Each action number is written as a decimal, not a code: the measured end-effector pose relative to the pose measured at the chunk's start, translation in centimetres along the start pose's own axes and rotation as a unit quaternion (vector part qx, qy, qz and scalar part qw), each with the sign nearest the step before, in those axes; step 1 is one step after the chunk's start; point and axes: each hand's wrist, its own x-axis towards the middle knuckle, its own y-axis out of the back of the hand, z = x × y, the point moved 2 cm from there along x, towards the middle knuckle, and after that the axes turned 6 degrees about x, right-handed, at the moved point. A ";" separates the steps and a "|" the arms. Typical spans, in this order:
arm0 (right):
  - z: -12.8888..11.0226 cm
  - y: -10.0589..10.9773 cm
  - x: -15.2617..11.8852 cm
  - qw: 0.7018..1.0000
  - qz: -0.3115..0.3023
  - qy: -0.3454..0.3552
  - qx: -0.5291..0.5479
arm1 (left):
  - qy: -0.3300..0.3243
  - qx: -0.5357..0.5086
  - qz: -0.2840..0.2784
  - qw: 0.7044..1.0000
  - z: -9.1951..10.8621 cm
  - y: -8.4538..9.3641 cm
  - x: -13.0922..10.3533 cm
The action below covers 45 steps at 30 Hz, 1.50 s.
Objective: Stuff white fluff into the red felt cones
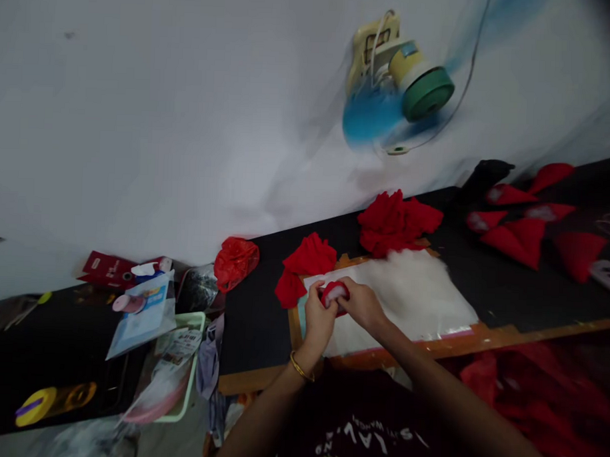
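My left hand [319, 317] and my right hand [361, 304] meet over the table, closed around a small red fabric piece [335, 293] whose opening shows white filling. What my fingertips do inside the opening is too small to make out. Beneath and to the right of my hands lies a spread of white fluffy stuffing [413, 295] on a taped board. Just behind my left hand sits a small heap of red fabric [309, 256], and a larger red fabric heap [398, 222] stands farther back.
Several red stuffed cones [517, 241] lie at the right end of the black table [256, 323]. A red plastic bag [236, 261] is at its back left corner. A wall fan [427, 93] hangs above, blades blurred. A pale green basket [192, 378] stands left.
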 end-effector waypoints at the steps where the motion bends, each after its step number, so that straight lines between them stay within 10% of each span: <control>1: 0.0 0.0 0.0 1.000 0.006 -0.004 -0.025 | -0.006 0.020 -0.007 1.000 -0.2 0.0 0.0; 16: 2.2 0.1 0.4 0.986 -0.009 0.034 0.163 | -0.008 0.055 -0.116 0.992 -0.6 0.5 1.2; 28: 2.1 0.0 -1.3 0.989 0.106 0.032 0.095 | -0.078 0.244 -0.049 0.965 -1.4 0.5 2.4; 32: 2.3 0.0 -0.2 0.995 0.097 0.020 0.026 | -0.063 0.322 -0.113 0.938 -1.5 0.0 1.6; 38: 2.1 -0.2 0.9 0.995 0.043 0.074 0.044 | -0.205 0.431 -0.128 0.870 -0.6 0.2 1.7; 45: 2.6 -0.1 1.0 0.988 0.040 0.059 0.137 | -0.196 0.417 -0.140 0.877 -1.4 -0.9 3.6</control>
